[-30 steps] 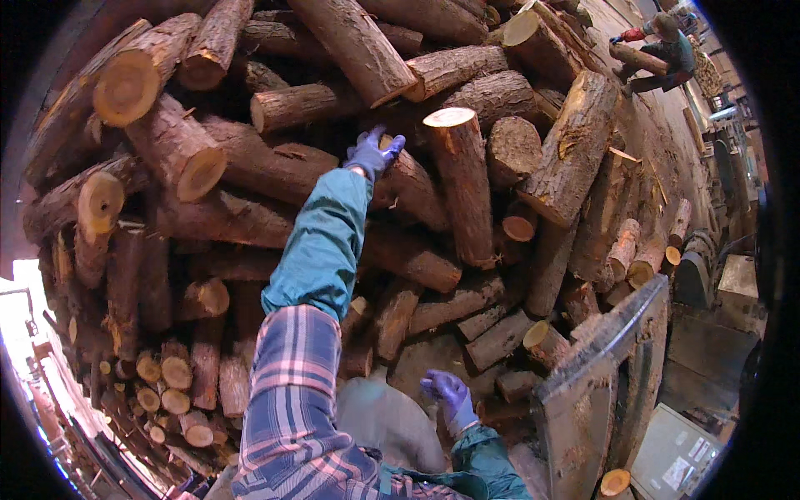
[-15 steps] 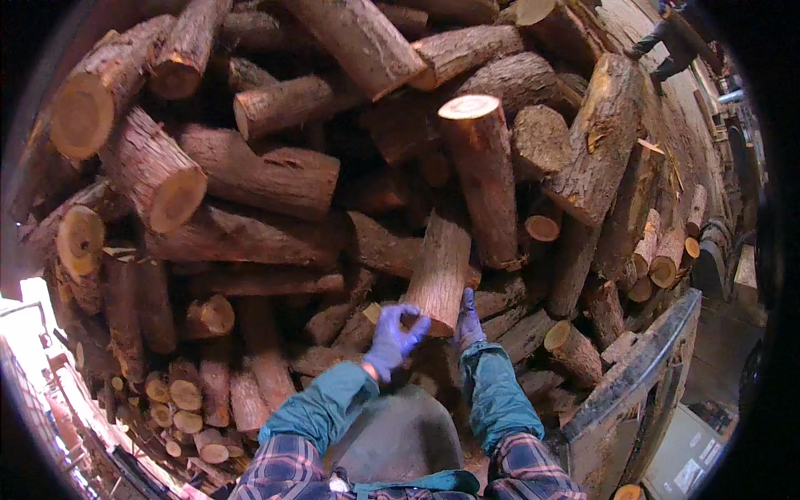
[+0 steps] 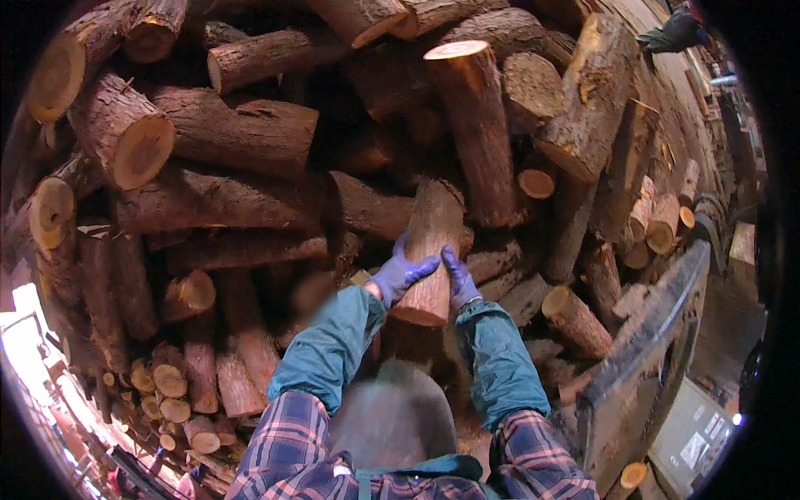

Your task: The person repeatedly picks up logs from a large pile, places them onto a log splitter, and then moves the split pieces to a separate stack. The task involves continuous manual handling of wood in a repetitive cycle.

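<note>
Straight in front of me a short bark-covered log (image 3: 432, 250) is held between my two hands, its sawn end tilted down toward me. My left hand (image 3: 404, 271), in a purple glove, wraps the log's left side with the thumb across the bark. On the opposite side my right hand (image 3: 461, 280), gloved alike, presses against it. The log's far end reaches the pile, where a longer log (image 3: 375, 207) lies behind it. A tall log with a pale cut top (image 3: 479, 133) leans just beyond.
Stacked logs, such as a thick one at left (image 3: 137, 137), fill the far side. Smaller logs (image 3: 171, 379) lie lower left. A dark-edged wooden panel (image 3: 642, 333) stands at my right, with a light grey box (image 3: 687, 437) beyond it. A dark-gloved hand (image 3: 675, 33) of another person shows upper right.
My hands have shifted up along the log, the left now wrapped on its side instead of near its end. The pile sits higher and further left in view.
</note>
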Action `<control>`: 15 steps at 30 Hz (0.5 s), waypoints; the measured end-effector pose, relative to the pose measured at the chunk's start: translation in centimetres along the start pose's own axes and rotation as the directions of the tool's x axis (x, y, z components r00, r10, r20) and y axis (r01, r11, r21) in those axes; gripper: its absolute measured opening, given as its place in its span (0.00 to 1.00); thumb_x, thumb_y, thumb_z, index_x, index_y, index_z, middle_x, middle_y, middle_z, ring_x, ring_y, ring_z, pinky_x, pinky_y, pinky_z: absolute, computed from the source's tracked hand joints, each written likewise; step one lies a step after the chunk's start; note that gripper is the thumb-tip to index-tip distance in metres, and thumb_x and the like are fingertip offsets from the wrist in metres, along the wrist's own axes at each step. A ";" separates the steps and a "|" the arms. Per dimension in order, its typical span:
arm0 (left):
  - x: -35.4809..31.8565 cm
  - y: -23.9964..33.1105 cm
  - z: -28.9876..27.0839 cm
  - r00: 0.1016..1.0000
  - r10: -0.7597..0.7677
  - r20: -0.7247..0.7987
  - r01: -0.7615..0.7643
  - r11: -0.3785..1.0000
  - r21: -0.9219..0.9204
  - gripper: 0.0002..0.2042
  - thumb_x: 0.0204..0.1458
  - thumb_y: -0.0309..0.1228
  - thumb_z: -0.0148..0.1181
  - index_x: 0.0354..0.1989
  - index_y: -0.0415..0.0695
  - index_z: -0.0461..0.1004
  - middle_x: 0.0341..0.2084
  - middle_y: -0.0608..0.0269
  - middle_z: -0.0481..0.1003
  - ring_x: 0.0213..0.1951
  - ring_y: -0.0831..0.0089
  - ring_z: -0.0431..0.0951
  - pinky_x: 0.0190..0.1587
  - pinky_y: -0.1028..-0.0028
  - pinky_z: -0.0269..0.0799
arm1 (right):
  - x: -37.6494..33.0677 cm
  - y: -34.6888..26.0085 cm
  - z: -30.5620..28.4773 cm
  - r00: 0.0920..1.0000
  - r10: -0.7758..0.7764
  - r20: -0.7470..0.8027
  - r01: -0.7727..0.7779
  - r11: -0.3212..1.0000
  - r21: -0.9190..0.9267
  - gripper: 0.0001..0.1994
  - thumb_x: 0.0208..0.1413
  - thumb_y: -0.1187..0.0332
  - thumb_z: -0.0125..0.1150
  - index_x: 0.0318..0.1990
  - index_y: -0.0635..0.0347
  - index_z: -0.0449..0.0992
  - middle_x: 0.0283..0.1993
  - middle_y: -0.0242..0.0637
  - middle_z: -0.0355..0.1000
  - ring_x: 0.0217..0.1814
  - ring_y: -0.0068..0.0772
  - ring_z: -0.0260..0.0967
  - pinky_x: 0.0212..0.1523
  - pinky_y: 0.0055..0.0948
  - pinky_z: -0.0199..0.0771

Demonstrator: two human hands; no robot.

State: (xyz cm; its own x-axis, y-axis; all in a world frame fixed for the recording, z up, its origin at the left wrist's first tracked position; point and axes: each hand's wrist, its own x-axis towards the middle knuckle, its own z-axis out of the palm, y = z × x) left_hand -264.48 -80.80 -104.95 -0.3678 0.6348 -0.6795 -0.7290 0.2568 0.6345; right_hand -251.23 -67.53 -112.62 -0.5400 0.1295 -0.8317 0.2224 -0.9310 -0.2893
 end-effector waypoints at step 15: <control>-35.0 -4.2 9.5 0.960 0.132 -0.246 -0.027 0.921 0.388 0.51 0.55 0.53 0.67 0.70 0.24 0.45 0.61 0.38 0.65 0.62 0.59 0.68 0.64 0.66 0.65 | -27.7 6.7 4.6 0.832 0.456 0.316 -0.526 0.829 0.190 0.34 0.58 0.42 0.63 0.64 0.59 0.71 0.62 0.42 0.74 0.63 0.43 0.70 0.69 0.43 0.65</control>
State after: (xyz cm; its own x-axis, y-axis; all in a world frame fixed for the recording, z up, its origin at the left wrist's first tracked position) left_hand -243.07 -97.17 -80.30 -0.5915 0.4640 -0.6594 -0.4379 0.5017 0.7460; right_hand -238.53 -78.89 -89.29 -0.6044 -0.4241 -0.6744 0.3139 -0.9048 0.2877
